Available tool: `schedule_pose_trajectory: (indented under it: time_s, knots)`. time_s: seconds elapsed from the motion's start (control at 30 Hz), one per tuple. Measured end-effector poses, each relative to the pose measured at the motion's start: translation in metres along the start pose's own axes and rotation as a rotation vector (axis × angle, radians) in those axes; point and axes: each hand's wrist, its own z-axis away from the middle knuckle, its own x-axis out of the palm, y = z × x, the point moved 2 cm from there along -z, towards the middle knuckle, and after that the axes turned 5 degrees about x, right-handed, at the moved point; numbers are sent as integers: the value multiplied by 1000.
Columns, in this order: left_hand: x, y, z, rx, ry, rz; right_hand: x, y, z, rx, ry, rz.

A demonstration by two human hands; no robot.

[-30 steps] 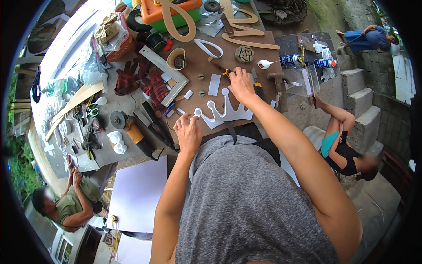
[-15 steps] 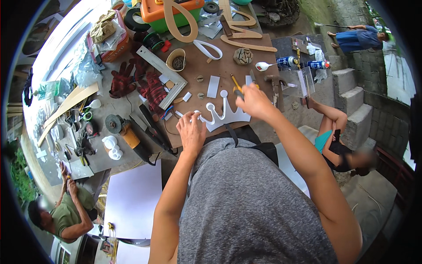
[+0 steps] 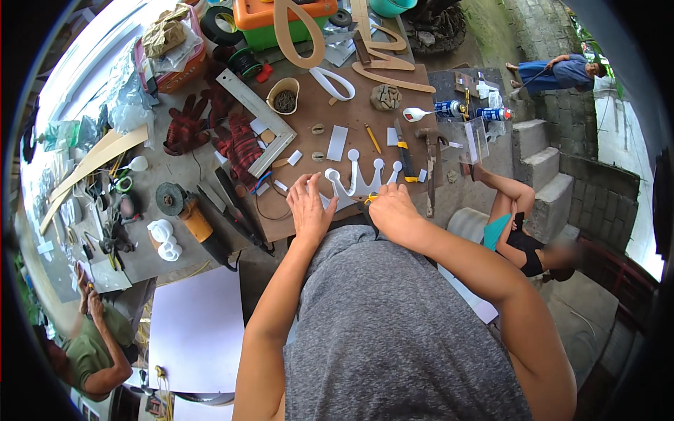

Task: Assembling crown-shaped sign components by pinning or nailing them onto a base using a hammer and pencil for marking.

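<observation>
A white crown-shaped cutout (image 3: 359,178) lies on a brown board (image 3: 351,105) at the near edge of the workbench. My left hand (image 3: 309,207) rests with its fingers spread on the crown's left end. My right hand (image 3: 393,210) is closed around a small yellow tool (image 3: 370,198), whose tip is at the crown's lower edge. A yellow pencil (image 3: 373,138) and a yellow utility knife (image 3: 405,151) lie on the board just beyond the crown.
A metal square (image 3: 263,126), red gloves (image 3: 239,140), an angle grinder (image 3: 186,210) and a hammer (image 3: 430,168) crowd the bench. One person sits at the right (image 3: 519,224), another crouches at the lower left (image 3: 91,344). A white sheet (image 3: 196,330) lies below the bench.
My right hand has drawn back from the far side of the board to the crown's near edge, carrying a yellow tool. My left hand has stayed on the crown's left end.
</observation>
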Motion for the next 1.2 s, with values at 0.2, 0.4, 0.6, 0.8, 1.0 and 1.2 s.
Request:
schedule_pose_trajectory:
  time_s: [0.2,0.4,0.6,0.8,1.0,1.2]
  knots:
    - [2,-1,-1,-15,-14,3,-2,-6,-3,15,32,113]
    - [6,-3,-1,-30,-8,20,6,-10,-14,41,-19,202]
    - [11,-4,-6,-87,-22,21,6,-18,-23,-2,-73,396]
    - [18,-6,-12,-122,10,22,0,-27,-26,-17,-94,463]
    - [20,-5,-13,-140,16,8,0,-30,-30,-12,-113,504]
    - [23,-5,-15,-162,17,3,0,-28,-32,-32,-116,515]
